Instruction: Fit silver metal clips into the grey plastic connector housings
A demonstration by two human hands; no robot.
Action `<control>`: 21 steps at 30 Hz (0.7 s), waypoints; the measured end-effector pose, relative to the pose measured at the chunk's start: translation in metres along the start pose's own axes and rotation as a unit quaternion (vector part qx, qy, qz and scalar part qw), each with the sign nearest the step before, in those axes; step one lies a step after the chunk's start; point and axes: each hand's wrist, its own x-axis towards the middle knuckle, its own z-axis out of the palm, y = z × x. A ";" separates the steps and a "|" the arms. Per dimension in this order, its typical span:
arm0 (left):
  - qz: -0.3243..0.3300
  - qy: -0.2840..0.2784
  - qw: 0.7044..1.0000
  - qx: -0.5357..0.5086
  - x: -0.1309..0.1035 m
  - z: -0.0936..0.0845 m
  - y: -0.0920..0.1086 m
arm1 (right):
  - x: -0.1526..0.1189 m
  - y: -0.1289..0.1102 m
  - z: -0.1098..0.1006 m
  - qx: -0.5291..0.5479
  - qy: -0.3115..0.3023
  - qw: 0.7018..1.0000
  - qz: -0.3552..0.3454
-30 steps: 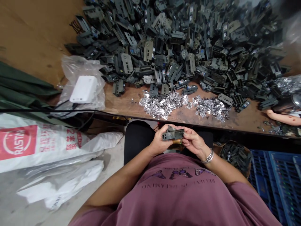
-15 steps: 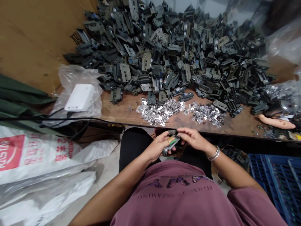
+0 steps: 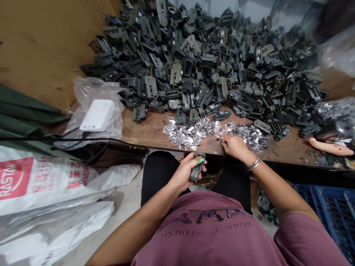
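My left hand [image 3: 187,169] is wrapped round a dark grey plastic housing [image 3: 196,172], held above my lap just off the table's front edge. A strip of green and tan shows at the thumb on top of it. Over the table's near edge, my right hand [image 3: 235,147] has its fingertips pinched together beside the small shiny metal clips [image 3: 188,133]. What sits between those fingertips, if anything, is too small to make out. A second heap of metal clips [image 3: 251,133] lies just behind the right hand.
A big pile of similar grey housings [image 3: 194,66] covers the back of the wooden table [image 3: 138,133]. At left, a white box [image 3: 97,115] with a cable lies on clear plastic. White sacks [image 3: 55,184] stand lower left, blue crates [image 3: 330,210] lower right. A doll's arm [image 3: 331,146] lies at right.
My right hand has left the housing and moved forward to the metal clips on the table. The left hand keeps hold of the housing, which is now turned more upright.
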 end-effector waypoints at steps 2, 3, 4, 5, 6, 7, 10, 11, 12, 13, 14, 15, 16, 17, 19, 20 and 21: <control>0.000 0.012 1.000 0.004 0.000 -0.002 -0.002 | -0.006 0.006 0.001 0.023 0.002 1.000 0.004; 0.000 0.014 1.000 0.005 0.001 -0.001 -0.003 | -0.007 0.008 0.002 0.038 0.011 0.999 0.008; 0.000 0.012 1.000 0.005 0.001 0.000 -0.004 | -0.006 0.009 0.002 0.053 0.022 0.998 0.011; 0.000 0.009 1.000 0.007 0.001 0.001 -0.006 | -0.005 0.009 0.001 0.065 0.036 0.997 0.014; 0.000 0.004 1.000 0.010 0.001 0.003 -0.006 | -0.002 0.008 0.000 0.072 0.050 0.996 0.017; -0.001 -0.002 1.000 0.014 0.001 0.005 -0.007 | 0.001 0.005 0.000 0.073 0.060 0.995 0.018; -0.005 -0.015 0.999 0.031 -0.001 0.009 -0.007 | 0.009 -0.006 -0.003 0.040 0.054 0.998 0.009; -0.006 -0.016 0.999 0.035 -0.002 0.009 -0.006 | 0.010 -0.010 -0.003 0.023 0.044 0.999 0.003; -0.008 -0.015 0.999 0.038 -0.004 0.009 -0.006 | 0.009 -0.012 -0.003 0.011 0.034 0.999 -0.004; -0.008 -0.014 0.999 0.041 -0.005 0.007 -0.006 | 0.008 -0.013 -0.002 0.006 0.025 1.000 -0.010; -0.008 -0.011 0.999 0.045 -0.005 0.006 -0.006 | 0.006 -0.013 -0.002 0.010 0.015 1.000 -0.015; -0.008 -0.008 0.999 0.048 -0.006 0.004 -0.006 | 0.002 -0.012 -0.001 0.020 0.004 1.000 -0.018; -0.007 -0.005 0.999 0.049 -0.006 0.002 -0.007 | -0.001 -0.010 0.000 0.035 -0.008 0.999 -0.020; -0.006 -0.002 0.999 0.050 -0.006 0.001 -0.008 | -0.003 -0.007 0.000 0.053 -0.018 0.998 -0.025; -0.005 0.002 0.999 0.049 -0.005 0.000 -0.009 | -0.004 -0.001 0.000 0.086 -0.020 0.995 -0.041; -0.004 0.002 0.999 0.048 -0.004 0.001 -0.010 | -0.003 0.001 -0.001 0.092 -0.006 0.995 -0.049; -0.004 0.001 0.999 0.047 -0.003 0.003 -0.010 | 0.001 0.002 -0.002 0.086 0.014 0.995 -0.055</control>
